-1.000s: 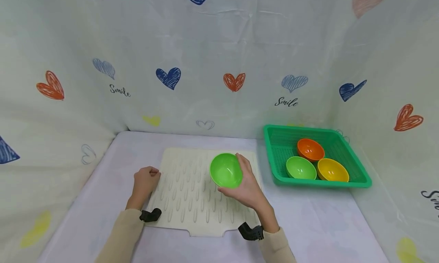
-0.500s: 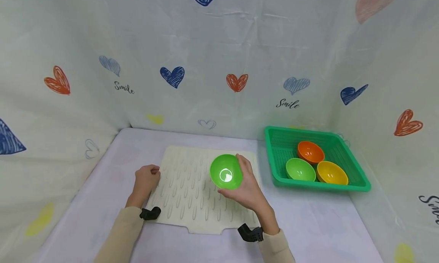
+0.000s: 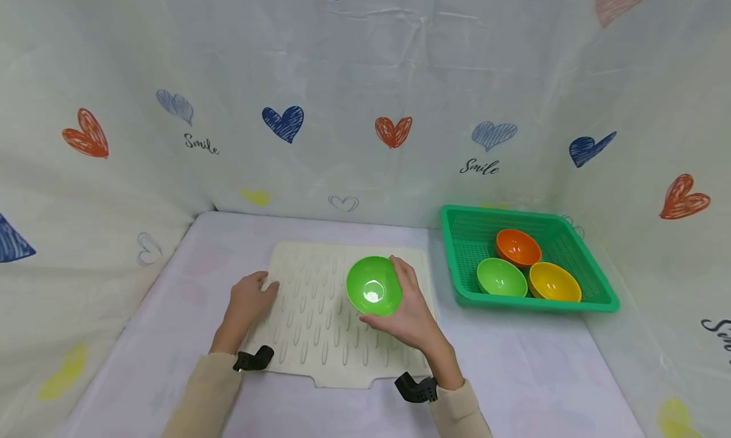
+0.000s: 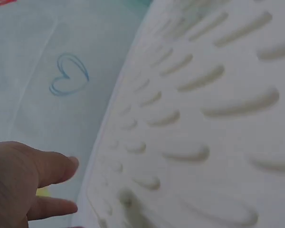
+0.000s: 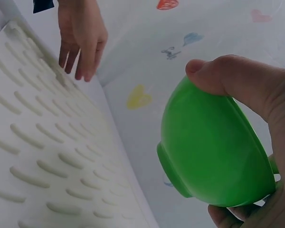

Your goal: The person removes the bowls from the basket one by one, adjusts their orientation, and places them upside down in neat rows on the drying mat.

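Observation:
My right hand (image 3: 408,311) grips a bright green bowl (image 3: 374,285) by its side, holding it over the cream ridged mat (image 3: 308,355). The bowl's inside faces me in the head view. In the right wrist view the green bowl (image 5: 213,147) shows its outer side and foot ring, with the thumb on one side and fingertips on the other. At the mat's left edge is my left hand (image 3: 248,301), thumb and fingers apart with nothing between them. In the left wrist view the left hand (image 4: 23,185) lies beside the mat's edge.
A green basket (image 3: 451,260) stands at the right of the table. It holds an orange bowl (image 3: 518,247), a light green bowl (image 3: 501,277) and a yellow bowl (image 3: 554,282). A curtain (image 3: 342,63) printed with hearts surrounds the table (image 3: 228,241) at the back and sides.
My left hand has loosened from a curl, spreading thumb and fingers and shifting slightly right at the mat's edge. The right hand keeps the green bowl in nearly the same place.

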Action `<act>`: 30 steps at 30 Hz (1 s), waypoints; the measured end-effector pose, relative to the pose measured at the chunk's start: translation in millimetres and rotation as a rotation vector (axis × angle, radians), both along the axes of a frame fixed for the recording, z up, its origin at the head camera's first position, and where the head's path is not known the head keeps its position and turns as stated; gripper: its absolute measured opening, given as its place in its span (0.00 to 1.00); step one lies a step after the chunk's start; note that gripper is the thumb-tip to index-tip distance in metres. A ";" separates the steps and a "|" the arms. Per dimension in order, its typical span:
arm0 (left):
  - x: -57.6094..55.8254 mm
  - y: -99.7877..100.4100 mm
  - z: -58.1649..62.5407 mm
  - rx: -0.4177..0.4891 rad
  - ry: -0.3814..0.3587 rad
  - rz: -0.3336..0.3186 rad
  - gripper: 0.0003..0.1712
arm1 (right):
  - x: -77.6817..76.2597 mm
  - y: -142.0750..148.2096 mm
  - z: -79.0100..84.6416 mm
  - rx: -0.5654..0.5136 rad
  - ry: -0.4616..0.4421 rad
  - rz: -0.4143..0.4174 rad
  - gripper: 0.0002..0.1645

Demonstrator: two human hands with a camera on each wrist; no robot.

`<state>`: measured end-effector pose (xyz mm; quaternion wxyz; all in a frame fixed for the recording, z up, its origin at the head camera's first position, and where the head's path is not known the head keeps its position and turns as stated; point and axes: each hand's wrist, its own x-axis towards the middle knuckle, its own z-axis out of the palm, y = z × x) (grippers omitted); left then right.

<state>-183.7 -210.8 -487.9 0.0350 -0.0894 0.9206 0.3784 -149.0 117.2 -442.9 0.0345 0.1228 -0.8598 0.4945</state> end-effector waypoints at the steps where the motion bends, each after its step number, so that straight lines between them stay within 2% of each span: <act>1: 0.7 5.6 3.3 0.009 0.009 -0.014 0.39 | 0.0 0.0 0.1 -0.004 0.002 -0.002 0.73; 3: 3.1 18.1 8.9 0.044 0.040 -0.027 0.47 | 0.4 -0.1 -0.3 -0.012 -0.005 -0.004 0.73; 5: 6.8 32.0 13.2 0.116 0.082 -0.024 0.53 | 0.9 -0.6 -0.5 -0.018 -0.012 -0.003 0.73; 7: 11.7 47.8 18.4 0.239 0.108 -0.014 0.55 | 1.6 -1.1 -0.8 -0.020 -0.014 0.002 0.73; 10: 18.4 71.2 26.6 0.583 0.088 -0.060 0.52 | 2.2 -1.8 -0.8 -0.013 -0.001 0.005 0.73; 13: 23.6 89.9 31.7 0.945 -0.013 -0.149 0.49 | 2.2 -1.6 -1.1 -0.009 0.017 0.003 0.73; 14: 24.4 94.6 32.7 1.037 -0.058 -0.173 0.49 | 2.2 -1.6 -1.2 -0.009 0.018 0.004 0.73; 16: 25.6 101.6 32.7 1.133 -0.130 -0.215 0.49 | 2.4 -1.5 -1.6 -0.018 0.015 0.008 0.73; 19: 26.5 107.7 31.2 1.154 -0.208 -0.253 0.49 | 2.9 -2.0 -2.9 -0.035 0.000 0.028 0.73; 23: 27.8 111.5 28.2 1.115 -0.286 -0.317 0.49 | 3.7 -2.6 -4.7 -0.050 -0.016 0.047 0.74; 27: 29.4 115.5 24.1 1.081 -0.322 -0.367 0.49 | 4.5 -2.2 -4.7 -0.055 -0.026 0.048 0.75; 30: 30.5 119.1 21.2 1.085 -0.325 -0.371 0.48 | 4.9 -1.1 -4.2 -0.063 -0.026 0.047 0.75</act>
